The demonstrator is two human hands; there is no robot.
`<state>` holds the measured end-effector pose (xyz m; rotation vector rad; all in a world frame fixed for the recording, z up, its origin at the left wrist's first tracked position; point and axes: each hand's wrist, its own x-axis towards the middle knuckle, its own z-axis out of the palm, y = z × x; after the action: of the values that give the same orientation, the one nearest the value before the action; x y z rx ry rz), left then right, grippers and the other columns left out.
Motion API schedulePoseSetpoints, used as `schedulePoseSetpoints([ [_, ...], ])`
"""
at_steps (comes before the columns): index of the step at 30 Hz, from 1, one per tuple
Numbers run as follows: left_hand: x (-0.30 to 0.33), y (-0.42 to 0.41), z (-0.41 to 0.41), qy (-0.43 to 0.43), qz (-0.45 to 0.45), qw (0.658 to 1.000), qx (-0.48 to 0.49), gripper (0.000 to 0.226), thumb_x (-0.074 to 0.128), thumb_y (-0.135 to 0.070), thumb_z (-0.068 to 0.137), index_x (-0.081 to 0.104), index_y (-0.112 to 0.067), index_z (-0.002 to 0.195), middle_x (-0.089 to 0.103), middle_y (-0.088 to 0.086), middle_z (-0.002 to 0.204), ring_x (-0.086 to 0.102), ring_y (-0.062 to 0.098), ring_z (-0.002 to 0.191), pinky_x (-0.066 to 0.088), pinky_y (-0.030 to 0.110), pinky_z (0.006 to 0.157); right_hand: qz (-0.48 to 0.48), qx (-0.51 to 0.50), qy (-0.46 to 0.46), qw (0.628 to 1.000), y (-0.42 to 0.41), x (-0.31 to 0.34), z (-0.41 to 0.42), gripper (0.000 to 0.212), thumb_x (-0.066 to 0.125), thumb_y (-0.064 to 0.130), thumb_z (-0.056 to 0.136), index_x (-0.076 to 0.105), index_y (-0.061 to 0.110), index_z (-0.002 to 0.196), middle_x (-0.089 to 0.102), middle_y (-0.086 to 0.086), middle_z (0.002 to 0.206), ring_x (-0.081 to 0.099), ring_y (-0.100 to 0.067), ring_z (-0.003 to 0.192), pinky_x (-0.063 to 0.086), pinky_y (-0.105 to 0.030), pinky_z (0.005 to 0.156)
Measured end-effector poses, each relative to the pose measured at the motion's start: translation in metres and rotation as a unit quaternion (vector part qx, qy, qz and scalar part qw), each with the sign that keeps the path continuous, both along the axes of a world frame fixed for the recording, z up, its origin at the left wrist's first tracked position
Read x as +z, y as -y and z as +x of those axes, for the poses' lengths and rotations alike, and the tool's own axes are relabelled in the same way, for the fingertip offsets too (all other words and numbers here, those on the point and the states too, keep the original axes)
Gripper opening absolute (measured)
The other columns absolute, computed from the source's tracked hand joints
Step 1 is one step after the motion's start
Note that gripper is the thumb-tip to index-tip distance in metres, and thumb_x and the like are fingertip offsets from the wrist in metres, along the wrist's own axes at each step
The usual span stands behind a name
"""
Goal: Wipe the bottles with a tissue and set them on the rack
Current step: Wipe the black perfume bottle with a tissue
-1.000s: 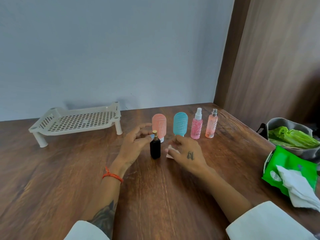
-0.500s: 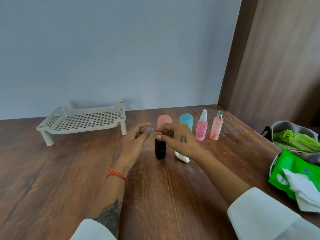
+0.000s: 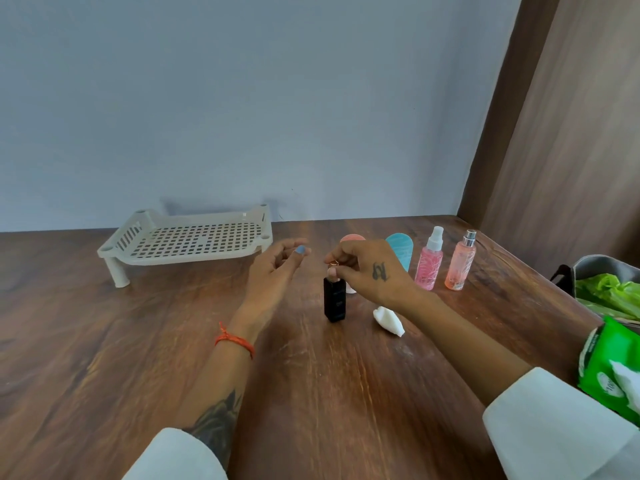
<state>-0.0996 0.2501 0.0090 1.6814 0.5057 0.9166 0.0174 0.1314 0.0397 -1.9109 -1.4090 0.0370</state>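
Note:
A small black bottle (image 3: 334,301) with a gold top stands upright mid-table. My right hand (image 3: 370,271) pinches its gold top from above. My left hand (image 3: 277,271) hovers just left of the bottle with relaxed fingers, holding nothing. A crumpled white tissue (image 3: 388,321) lies on the wood right of the black bottle. Behind stand a salmon bottle (image 3: 351,238), partly hidden by my right hand, a teal bottle (image 3: 400,249), a pink spray bottle (image 3: 429,261) and a peach spray bottle (image 3: 460,263). The cream slotted rack (image 3: 187,242) sits at the back left with nothing on it.
A green tissue pack (image 3: 609,368) with white tissues sticking out lies at the right edge. Behind it is a grey bin (image 3: 599,266) holding green plastic. A brown wooden panel rises at the right; a pale wall runs along the table's back.
My right hand left the tissue on the table and rose to pinch the black bottle's top. My left hand let go of the top and drew slightly away to the left.

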Motion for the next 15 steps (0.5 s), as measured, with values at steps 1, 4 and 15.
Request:
schedulePoseSetpoints([
  [1,0.003,-0.006,-0.002,0.002,0.007,1.000,0.002,0.013,0.055,-0.023,0.093,0.064,-0.030,0.100,0.069,-0.001,0.105,0.061,0.010,0.095,0.046,0.026,0.083,0.005,0.001,-0.002,1.000,-0.005,0.002,0.000,0.016,0.067,0.011,0.082,0.070,0.013,0.097,0.065,0.003,0.088,0.062,-0.009,0.083,0.049,-0.018,0.077],
  [4,0.012,-0.028,-0.005,0.010,0.019,1.000,0.020,0.014,0.053,-0.019,0.095,0.064,-0.024,0.103,0.069,0.001,0.105,0.061,0.013,0.093,0.047,0.030,0.083,0.017,0.004,-0.010,1.000,-0.022,0.014,0.000,0.015,0.066,0.014,0.082,0.070,0.016,0.096,0.067,0.007,0.084,0.064,-0.009,0.084,0.049,-0.023,0.080],
  [15,0.032,-0.130,-0.001,-0.011,0.076,0.987,0.143,0.015,0.052,-0.025,0.096,0.062,-0.023,0.107,0.066,0.001,0.106,0.061,0.011,0.086,0.051,0.032,0.082,0.146,0.007,0.002,0.989,-0.148,0.068,0.008,0.016,0.066,0.010,0.078,0.071,0.010,0.094,0.070,-0.004,0.093,0.063,-0.011,0.083,0.051,-0.025,0.083],
])
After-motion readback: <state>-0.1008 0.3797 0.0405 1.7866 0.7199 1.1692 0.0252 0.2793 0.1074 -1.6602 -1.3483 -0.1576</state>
